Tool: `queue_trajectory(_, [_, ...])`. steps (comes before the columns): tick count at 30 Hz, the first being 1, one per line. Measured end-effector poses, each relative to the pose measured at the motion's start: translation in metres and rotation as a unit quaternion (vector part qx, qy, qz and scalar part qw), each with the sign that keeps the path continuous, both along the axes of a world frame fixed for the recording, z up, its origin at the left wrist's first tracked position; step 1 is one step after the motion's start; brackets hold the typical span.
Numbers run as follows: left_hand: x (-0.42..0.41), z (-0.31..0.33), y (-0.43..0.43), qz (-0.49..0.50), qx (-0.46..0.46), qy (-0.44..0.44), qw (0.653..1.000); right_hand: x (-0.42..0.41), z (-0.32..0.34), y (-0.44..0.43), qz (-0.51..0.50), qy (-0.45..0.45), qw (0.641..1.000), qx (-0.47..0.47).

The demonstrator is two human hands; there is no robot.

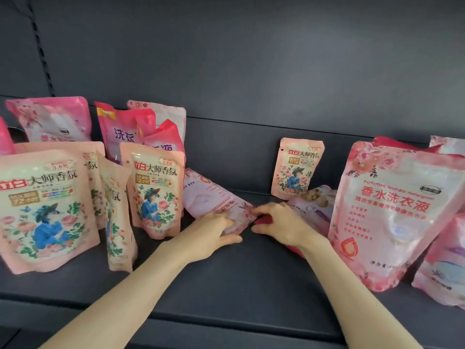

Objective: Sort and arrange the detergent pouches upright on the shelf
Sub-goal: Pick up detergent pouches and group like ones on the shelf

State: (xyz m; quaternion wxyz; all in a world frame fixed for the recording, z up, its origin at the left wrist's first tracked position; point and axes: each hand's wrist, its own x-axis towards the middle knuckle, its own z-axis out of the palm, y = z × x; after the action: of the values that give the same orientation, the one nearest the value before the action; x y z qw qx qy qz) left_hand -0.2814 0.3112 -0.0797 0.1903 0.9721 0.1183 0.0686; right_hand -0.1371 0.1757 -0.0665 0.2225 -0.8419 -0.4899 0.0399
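Pink flowered pouch [214, 197] lying flat, left fingers [222, 217] grasping its end, right fingers [266, 210] gripping red pouch [261, 220]

Pink pouch [211, 195], red pouch [261, 220] lying flat on shelf [239, 278]; upright pouches [392, 210] flanking

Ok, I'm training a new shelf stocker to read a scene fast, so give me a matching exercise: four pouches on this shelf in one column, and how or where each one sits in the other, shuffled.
Things:
1. small peach pouch
2. pale pink pouch
3. big rose-print pouch
4. narrow peach pouch

States:
A. stands upright at the right front
B. lies flat, gripped by the left hand
C. upright against the back panel
D. stands turned sideways in the left group

Pairs: 1-C, 2-B, 3-A, 4-D
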Motion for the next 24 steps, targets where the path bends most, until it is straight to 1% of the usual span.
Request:
queue_trajectory(3, [-0.001,0.0,-0.001,-0.017,0.015,0.005,1.0,-0.001,-0.002,0.003,0.015,-0.021,1.0,-0.011])
queue_trajectory(5, [-0.001,-0.001,0.001,-0.019,0.016,0.005,1.0,-0.003,-0.003,0.004,0.03,-0.012,0.999,0.003])
queue_trajectory(7, [-0.003,0.0,0.001,-0.02,0.018,-0.02,0.999,-0.004,-0.002,0.002,0.038,-0.006,0.999,0.024])
queue_trajectory(9, [-0.003,-0.001,-0.002,-0.015,0.025,-0.036,0.999,-0.005,-0.002,0.0,0.043,0.008,0.998,0.033])
queue_trajectory(12, [-0.004,0.001,-0.009,0.011,0.049,-0.055,0.997,-0.003,-0.003,-0.002,0.044,0.057,0.997,0.035])
queue_trajectory(14, [-0.004,0.0,-0.009,0.033,0.037,-0.085,0.995,-0.002,-0.004,-0.002,0.04,0.069,0.996,0.036])
queue_trajectory(16, [-0.004,-0.001,-0.009,0.053,0.017,-0.12,0.991,-0.001,-0.004,-0.001,0.034,0.061,0.996,0.049])
queue_trajectory(19, [-0.004,0.003,-0.012,0.083,0.006,-0.194,0.978,-0.002,-0.004,0.001,0.019,0.073,0.994,0.084])
queue_trajectory(22, [-0.006,0.007,-0.014,0.099,-0.023,-0.255,0.962,-0.005,-0.005,0.005,0.012,0.101,0.983,0.15])
queue_trajectory(24, [-0.008,0.01,-0.016,0.088,-0.076,-0.289,0.95,-0.006,-0.004,0.007,0.004,0.115,0.971,0.21])
